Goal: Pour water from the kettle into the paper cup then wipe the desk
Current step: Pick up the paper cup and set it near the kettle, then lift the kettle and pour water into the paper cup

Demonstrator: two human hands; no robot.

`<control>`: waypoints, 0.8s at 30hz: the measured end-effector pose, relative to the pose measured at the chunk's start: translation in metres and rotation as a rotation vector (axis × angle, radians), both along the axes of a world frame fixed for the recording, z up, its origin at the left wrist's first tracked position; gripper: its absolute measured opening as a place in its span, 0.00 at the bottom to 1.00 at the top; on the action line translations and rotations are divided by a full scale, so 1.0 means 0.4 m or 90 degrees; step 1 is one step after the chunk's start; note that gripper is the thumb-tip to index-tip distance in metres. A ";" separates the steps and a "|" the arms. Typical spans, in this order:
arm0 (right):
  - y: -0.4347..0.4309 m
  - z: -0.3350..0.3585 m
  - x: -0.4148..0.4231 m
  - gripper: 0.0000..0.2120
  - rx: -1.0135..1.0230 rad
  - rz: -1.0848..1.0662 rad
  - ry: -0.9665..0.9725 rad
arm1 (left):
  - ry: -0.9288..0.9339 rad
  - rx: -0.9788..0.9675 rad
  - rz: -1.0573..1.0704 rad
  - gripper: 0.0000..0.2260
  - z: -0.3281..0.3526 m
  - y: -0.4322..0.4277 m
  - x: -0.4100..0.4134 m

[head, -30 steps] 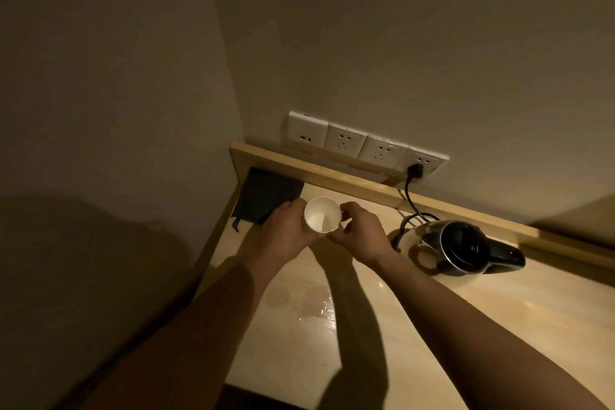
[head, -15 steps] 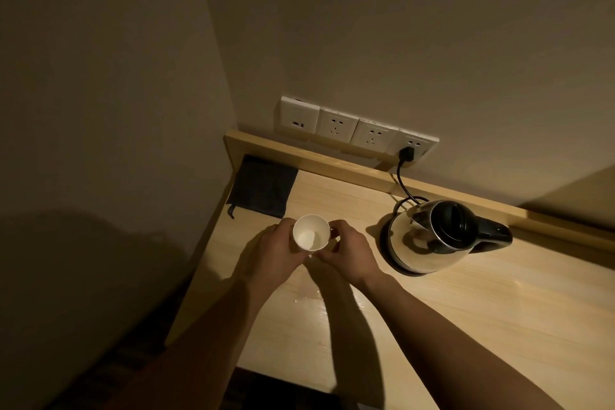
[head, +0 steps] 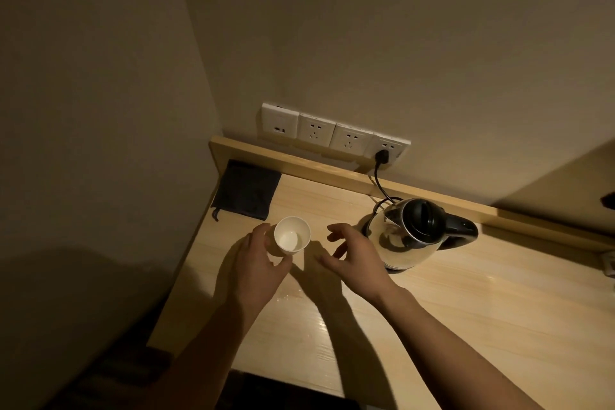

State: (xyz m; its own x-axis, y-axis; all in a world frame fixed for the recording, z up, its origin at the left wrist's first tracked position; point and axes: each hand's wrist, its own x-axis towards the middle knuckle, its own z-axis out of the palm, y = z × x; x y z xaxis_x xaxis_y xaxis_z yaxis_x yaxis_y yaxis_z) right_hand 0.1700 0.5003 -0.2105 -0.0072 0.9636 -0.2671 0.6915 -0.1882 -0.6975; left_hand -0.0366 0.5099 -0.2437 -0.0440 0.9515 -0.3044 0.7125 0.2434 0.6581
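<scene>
A white paper cup (head: 292, 240) stands upright on the pale wooden desk (head: 466, 303), and I see no water in it. My left hand (head: 256, 273) curls around the cup's left and near side, thumb and fingers touching it. My right hand (head: 356, 260) hovers to the right of the cup, fingers spread, holding nothing. Just right of that hand is a steel kettle (head: 409, 236) with a black lid and black handle, sitting on its base. A dark folded cloth (head: 246, 188) lies in the desk's back left corner.
A row of white wall sockets (head: 332, 133) sits above the desk's raised back ledge; the kettle's black cord (head: 379, 183) plugs into the rightmost one. A wet patch (head: 289, 296) glistens on the desk near my wrists. Walls close the left and back sides.
The cup has come down from mid-air toward me and now rests on the desk. My right hand has let go of it and drawn away to the right; my left stays on it.
</scene>
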 end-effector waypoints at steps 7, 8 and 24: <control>-0.046 0.188 0.236 0.25 0.141 0.011 -0.066 | -0.120 -0.047 -0.021 0.34 0.036 -0.058 0.258; -0.046 0.194 0.286 0.24 0.153 0.015 -0.106 | -0.120 -0.046 -0.022 0.35 0.028 -0.065 0.297; 0.062 0.043 0.658 0.31 0.056 0.204 0.007 | -0.279 0.048 0.159 0.26 -0.070 -0.130 0.656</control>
State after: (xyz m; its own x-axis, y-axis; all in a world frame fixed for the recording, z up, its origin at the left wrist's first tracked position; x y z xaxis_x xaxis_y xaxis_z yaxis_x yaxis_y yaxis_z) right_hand 0.4333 0.5252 -0.1934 -0.3163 0.9310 -0.1820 0.6984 0.0987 -0.7088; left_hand 0.2256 0.4581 -0.2717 -0.1566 0.9484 -0.2756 0.2912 0.3109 0.9047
